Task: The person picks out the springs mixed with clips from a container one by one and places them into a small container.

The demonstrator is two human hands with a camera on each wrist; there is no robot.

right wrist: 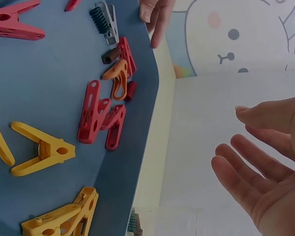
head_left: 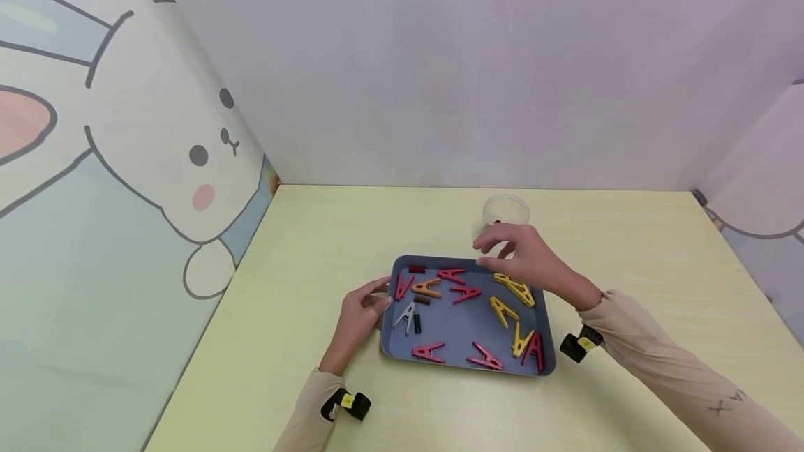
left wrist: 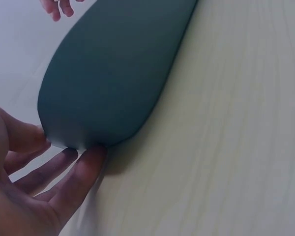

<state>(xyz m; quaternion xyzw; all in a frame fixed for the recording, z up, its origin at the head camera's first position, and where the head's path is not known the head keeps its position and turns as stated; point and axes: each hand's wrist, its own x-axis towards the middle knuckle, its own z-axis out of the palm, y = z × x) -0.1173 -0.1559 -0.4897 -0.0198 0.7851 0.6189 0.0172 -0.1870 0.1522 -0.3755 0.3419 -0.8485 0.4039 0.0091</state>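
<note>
A blue-grey tray [head_left: 465, 363] holds several plastic clothespins: red ones [right wrist: 91, 113], yellow ones [head_left: 502, 312], an orange one [head_left: 426, 289] and a grey one [head_left: 405, 316]. Small coil-like springs, dark green [right wrist: 99, 19], brown [right wrist: 110, 55] and red [right wrist: 131, 91], lie among them. My left hand [head_left: 359, 319] grips the tray's left side, thumb and fingers at its edge. Above the tray's back right rim hovers my right hand [head_left: 518, 253], fingers loosely bent and apart, with nothing between them.
Behind my right hand stands a clear round container [head_left: 506, 209], its contents partly hidden; springs [right wrist: 133, 223] show in it in the right wrist view. The pale wooden table [head_left: 301, 243] meets a white wall [head_left: 440, 89] at the back. A rabbit drawing [head_left: 163, 145] covers the left wall.
</note>
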